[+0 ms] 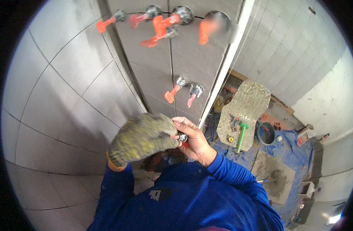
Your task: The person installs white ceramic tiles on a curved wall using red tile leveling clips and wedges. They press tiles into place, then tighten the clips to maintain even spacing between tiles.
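My left hand (pixel 143 140), in a grey-yellow glove blurred by motion, pinches the pink stem of a small tile-levelling clip (pixel 182 138) with a dark, silvery cap and red handle. My bare right hand (pixel 194 144) has its fingers curled round the same clip at the joint of the grey tile wall (pixel 147 69). Just above, two clips (pixel 170 95) (pixel 194 97) with red and pink handles sit on that joint. Several more red-handled clips (pixel 157 30) cross the top of the panel.
White tiles (pixel 57 96) line the left. Down right, a speckled board (pixel 245 100) holds a green-handled mallet (pixel 242 138) beside a dark bucket (pixel 266 133). A cement-smeared square board (pixel 269 173) lies on blue sheeting (pixel 299 158). A light vertical trim (pixel 209 107) edges the grey panel.
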The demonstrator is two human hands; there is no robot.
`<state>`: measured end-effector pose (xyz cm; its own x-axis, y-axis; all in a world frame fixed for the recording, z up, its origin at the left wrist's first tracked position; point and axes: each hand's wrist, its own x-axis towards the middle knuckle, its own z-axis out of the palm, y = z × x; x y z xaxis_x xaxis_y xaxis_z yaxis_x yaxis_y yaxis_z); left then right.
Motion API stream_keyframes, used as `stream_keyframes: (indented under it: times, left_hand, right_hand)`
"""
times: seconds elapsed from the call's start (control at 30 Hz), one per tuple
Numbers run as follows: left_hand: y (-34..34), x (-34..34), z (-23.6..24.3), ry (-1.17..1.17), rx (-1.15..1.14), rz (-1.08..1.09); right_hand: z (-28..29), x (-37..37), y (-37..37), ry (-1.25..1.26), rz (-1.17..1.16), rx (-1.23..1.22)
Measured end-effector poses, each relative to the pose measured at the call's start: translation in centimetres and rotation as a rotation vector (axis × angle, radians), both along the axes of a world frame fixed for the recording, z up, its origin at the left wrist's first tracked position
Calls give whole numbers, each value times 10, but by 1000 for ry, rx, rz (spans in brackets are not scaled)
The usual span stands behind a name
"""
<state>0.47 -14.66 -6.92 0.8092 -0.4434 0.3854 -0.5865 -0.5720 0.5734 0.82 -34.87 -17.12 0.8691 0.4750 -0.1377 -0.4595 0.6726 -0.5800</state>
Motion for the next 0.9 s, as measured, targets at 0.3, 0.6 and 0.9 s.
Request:
stream_keyframes:
  times: [0.3, 0.6, 0.9]
  left_hand:
    - [13, 69, 59, -485, 669, -235]
    - [4, 105, 70, -260, 623, -393]
    - [-2, 97, 29, 17, -17, -385]
  right_hand:
    - [55, 25, 28, -249, -88, 156]
    - [74, 22, 41, -170, -162, 202]
    - [74, 20, 43, -129, -141, 260]
